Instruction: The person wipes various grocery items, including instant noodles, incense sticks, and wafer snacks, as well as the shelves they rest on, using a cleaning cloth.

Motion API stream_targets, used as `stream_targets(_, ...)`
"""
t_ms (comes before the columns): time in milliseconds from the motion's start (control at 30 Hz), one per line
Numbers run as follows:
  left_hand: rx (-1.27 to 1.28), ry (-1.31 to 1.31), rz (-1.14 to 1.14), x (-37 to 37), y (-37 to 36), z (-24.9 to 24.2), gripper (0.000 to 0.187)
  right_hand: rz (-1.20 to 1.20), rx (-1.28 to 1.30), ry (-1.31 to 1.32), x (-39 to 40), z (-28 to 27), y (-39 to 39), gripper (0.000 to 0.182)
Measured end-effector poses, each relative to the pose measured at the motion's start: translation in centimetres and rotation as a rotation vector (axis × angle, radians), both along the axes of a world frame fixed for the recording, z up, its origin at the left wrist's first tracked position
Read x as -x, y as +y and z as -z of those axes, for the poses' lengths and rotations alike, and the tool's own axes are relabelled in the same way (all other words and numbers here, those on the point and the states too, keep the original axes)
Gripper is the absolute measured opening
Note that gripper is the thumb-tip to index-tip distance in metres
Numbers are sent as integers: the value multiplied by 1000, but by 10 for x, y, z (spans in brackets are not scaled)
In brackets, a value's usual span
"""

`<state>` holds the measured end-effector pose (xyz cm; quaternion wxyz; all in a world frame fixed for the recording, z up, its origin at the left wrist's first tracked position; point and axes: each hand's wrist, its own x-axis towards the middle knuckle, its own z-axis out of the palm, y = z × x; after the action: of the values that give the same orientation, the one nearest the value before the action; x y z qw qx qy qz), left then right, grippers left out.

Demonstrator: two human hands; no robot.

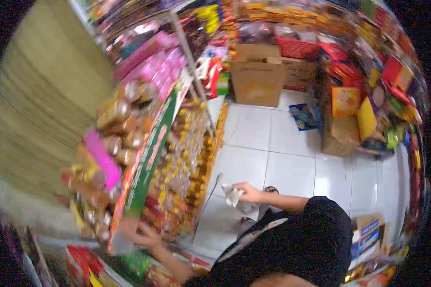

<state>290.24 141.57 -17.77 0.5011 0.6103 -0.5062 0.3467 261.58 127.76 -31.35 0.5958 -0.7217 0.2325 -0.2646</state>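
My right hand (pixel 248 192) is closed on a crumpled pale grey cloth (pixel 232 195), held above the white tiled floor (pixel 244 165). At the near end of the shelf, my left hand (pixel 142 234) reaches out, blurred, with thumb and fingers apart. It overlaps the lower end of a long green and white printed strip (pixel 151 162) that runs along the shelf edge. Beside the strip stand rows of small jars or bottles with yellow caps (pixel 182 153). On its other side lie brown packaged goods (pixel 119 138) and a bright pink pack (pixel 103 160).
Cardboard boxes (pixel 257 79) and a red basket (pixel 297 48) stand at the back. Packed goods line the right side, with a blue packet (pixel 303 117) on the floor. A metal post (pixel 191 67) rises by the shelf; a beige shutter or curtain (pixel 43 91) covers the left.
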Motion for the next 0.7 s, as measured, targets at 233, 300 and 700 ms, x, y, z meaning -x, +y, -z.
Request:
stream_targets(233, -1313, 955, 753, 167, -55, 184, 46, 293, -144, -94, 1, -9, 20, 29)
stream_targets(300, -1227, 1288, 801, 188, -70, 169, 44, 355, -192, -188, 11, -18, 11, 27)
stream_targets(700, -708, 2108, 1098, 300, -217, 113, 38, -27, 581, 149, 164, -46, -105, 45)
